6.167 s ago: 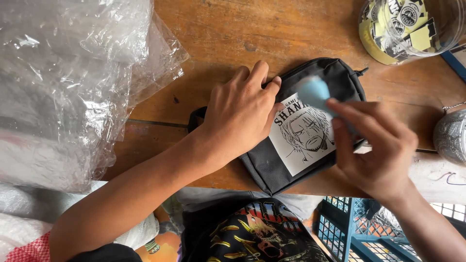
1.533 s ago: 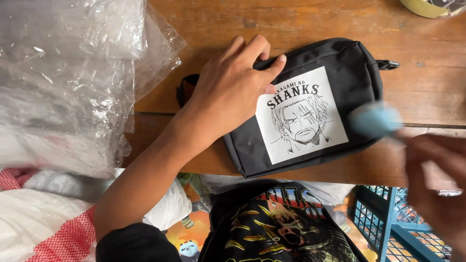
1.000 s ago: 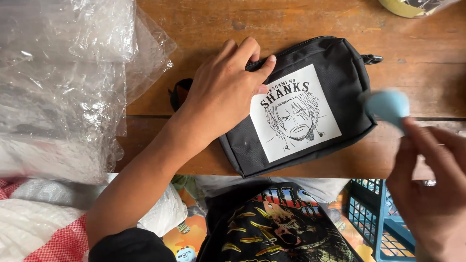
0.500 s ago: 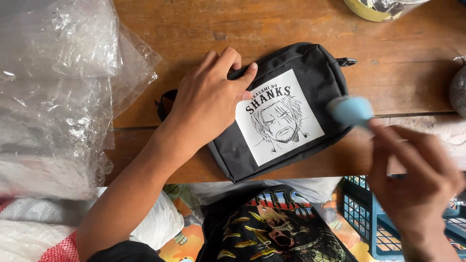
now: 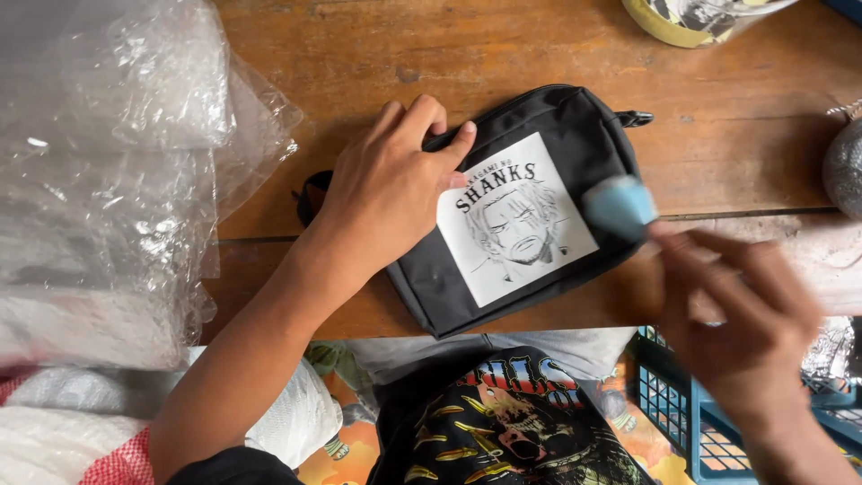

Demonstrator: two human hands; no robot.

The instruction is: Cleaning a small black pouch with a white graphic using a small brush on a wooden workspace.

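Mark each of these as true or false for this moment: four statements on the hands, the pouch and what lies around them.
1. The left hand lies flat on the black pouch. True.
2. The right hand holds a red brush. False: it holds a tool with a light blue head.
3. The pouch bears a white patch with a drawn face. True.
4. Clear plastic wrap lies right of the pouch. False: it lies to the left.
5. The pouch rests on a glass table. False: the table is wooden.
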